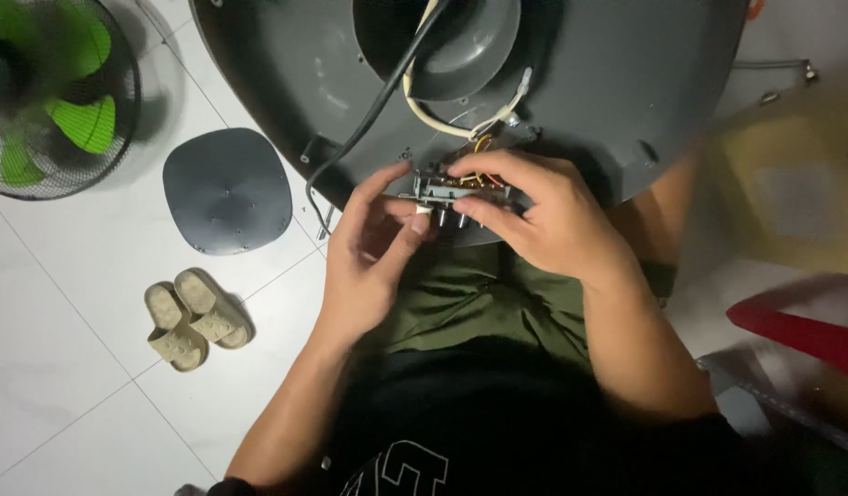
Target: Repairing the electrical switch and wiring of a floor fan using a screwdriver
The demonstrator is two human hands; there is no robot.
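A small switch block (453,191), grey with pale push-buttons along its lower edge and coloured wires running out of its top, sat between both hands just at the near rim of a large round dark-grey fan base (589,101) that lay tilted across the person's lap. The left hand (373,243) was curled, its thumb and forefinger closed on the block's left end and one button. The right hand (543,216) was closed over the block's right side, fingertips pinching its upper and lower edges. The block was out of its seat but still tied to the base by its wires, so by my reading the work stood midway: the housing was opened, the switch not yet freed or refitted. A black cable (378,101) and a white cable (433,115) ran from the base's central hub toward the block. On the white tiled floor (84,303), a loose dark-grey cover plate (226,190) lay left of the base, a pair of beige slippers (194,317) nearer the person, and a running fan with green blades (52,92) at the far left corner.
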